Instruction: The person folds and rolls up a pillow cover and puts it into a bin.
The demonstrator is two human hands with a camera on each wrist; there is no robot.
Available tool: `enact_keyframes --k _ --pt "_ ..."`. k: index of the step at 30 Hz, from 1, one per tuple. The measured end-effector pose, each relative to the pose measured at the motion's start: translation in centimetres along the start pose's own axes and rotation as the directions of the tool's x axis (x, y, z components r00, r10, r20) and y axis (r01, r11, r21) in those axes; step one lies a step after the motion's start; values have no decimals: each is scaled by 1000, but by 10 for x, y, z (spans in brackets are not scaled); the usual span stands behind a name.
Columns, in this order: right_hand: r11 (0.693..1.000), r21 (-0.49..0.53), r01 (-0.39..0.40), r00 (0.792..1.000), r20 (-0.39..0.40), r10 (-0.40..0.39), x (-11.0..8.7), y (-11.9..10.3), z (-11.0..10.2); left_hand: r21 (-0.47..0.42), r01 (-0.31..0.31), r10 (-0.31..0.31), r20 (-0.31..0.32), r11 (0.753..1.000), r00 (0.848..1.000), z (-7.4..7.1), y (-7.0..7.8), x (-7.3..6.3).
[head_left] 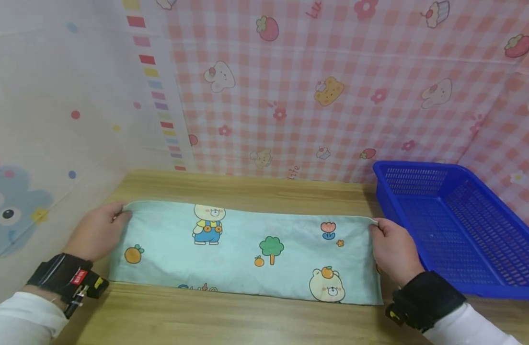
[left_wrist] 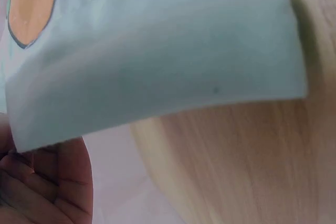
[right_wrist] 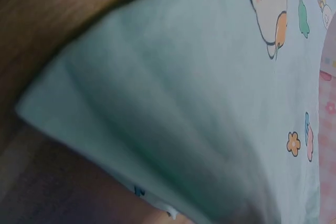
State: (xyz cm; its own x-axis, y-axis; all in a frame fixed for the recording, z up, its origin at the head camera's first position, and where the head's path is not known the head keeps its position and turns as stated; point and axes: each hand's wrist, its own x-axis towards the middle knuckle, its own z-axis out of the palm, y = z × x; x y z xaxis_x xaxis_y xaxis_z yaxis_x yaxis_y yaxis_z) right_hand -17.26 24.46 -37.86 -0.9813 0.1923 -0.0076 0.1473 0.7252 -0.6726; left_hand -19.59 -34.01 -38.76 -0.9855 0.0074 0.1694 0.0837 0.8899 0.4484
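A light mint-green cloth point(head_left: 238, 258), folded into a long strip, stretches across the wooden table; bears, a tree, a tulip and oranges are printed on it. At its far left corner my left hand point(head_left: 98, 231) pinches the edge between thumb and fingers. My right hand point(head_left: 396, 250) pinches the far right corner in the same way. The left wrist view shows the cloth's point(left_wrist: 157, 61) end edge lifted off the table near the left hand point(left_wrist: 47, 182). In the right wrist view the cloth point(right_wrist: 210, 77) hides most of the right hand.
A blue plastic basket point(head_left: 398, 196) with perforated walls stands at the right, close beside the right hand. Pink checked fabric point(head_left: 299, 120) hangs behind the wooden table point(head_left: 247, 318). White printed fabric point(head_left: 96, 143) covers the left side.
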Motion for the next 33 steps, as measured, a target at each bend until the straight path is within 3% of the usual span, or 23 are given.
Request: enact_keyframes --k 7,12,23,33 --pt "999 10 -53 997 55 52 7 2 5 -10 46 -45 78 999 996 2 2 6" --pt "999 -11 -42 997 68 43 11 2 7 -6 69 -68 107 998 992 5 1 8" --pt "997 -49 -58 990 123 63 18 8 12 18 103 -104 119 995 987 13 0 13" --pt "994 -49 -101 985 136 107 20 6 16 9 109 -110 73 994 991 19 -1 13"
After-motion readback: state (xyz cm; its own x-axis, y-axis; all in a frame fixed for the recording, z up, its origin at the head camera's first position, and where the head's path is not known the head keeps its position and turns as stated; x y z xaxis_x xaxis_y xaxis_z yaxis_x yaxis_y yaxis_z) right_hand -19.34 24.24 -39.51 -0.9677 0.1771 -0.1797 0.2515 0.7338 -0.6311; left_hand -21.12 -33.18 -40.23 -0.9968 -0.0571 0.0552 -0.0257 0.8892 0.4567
